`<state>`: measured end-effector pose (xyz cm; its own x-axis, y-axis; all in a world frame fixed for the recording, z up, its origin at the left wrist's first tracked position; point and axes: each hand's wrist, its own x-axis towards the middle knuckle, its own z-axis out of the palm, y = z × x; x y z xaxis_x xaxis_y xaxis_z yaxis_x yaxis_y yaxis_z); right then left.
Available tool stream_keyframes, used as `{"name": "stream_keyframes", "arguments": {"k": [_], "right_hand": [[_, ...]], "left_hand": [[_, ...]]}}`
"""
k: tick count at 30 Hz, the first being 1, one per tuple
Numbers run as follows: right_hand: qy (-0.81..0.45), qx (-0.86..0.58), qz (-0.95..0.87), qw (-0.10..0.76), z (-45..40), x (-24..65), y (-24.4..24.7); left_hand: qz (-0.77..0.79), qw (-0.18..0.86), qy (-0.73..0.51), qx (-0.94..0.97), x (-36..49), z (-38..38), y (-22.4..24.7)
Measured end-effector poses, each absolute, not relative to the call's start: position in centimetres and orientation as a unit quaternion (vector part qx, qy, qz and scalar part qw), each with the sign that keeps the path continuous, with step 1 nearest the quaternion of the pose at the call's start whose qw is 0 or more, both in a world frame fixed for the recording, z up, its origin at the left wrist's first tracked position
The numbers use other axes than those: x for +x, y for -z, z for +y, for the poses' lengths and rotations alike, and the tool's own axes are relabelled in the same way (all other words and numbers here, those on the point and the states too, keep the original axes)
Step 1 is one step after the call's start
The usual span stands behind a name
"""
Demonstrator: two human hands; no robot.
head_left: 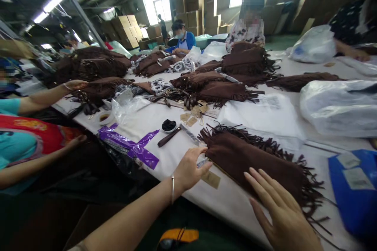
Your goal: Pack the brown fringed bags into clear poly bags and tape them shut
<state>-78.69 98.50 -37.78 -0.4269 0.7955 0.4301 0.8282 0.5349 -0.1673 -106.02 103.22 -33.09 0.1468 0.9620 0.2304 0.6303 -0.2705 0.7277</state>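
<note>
A dark brown fringed bag (253, 157) lies flat on the white-covered table in front of me, with fringe along its far side and both ends. My left hand (191, 168) is at the bag's left near corner, thumb and fingers curled round the edge by the zipper. A bit of clear plastic shows between them. My right hand (277, 204) rests open on the near right part of the bag, fingers stretched out. Under the bag's near edge, a tan card tag (211, 179) hangs out. A brown strap (169, 137) lies left of the bag.
Beside the strap sits a small dish of black pieces (169, 126). Purple tape (129, 145) crosses the table edge. Brown bags (215, 86) pile up behind. Plastic-wrapped bundles (338, 106) and a blue bag (353, 188) are at right. A co-worker's arm (44, 96) reaches in from the left.
</note>
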Motion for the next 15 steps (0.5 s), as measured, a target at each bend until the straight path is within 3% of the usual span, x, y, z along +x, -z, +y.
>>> {"name": "stream_keyframes", "arguments": {"k": [3, 7, 11, 15], "right_hand": [[0.050, -0.495, -0.848, 0.184, 100.5, -79.4, 40.6], [0.018, -0.494, -0.857, 0.147, 101.1, -78.4, 43.3], [-0.030, -0.493, -0.853, 0.168, 101.1, -77.1, 43.4], [-0.109, -0.519, -0.824, 0.197, 100.7, -77.8, 41.5]], "left_hand": [[0.611, 0.194, -0.259, 0.722, -106.4, 103.9, 38.5], [0.622, 0.219, -0.235, 0.714, -107.1, 103.8, 38.9], [0.623, 0.387, -0.246, 0.633, -106.5, 102.8, 36.6], [0.514, 0.545, -0.240, 0.617, -105.3, 101.0, 36.6]]}}
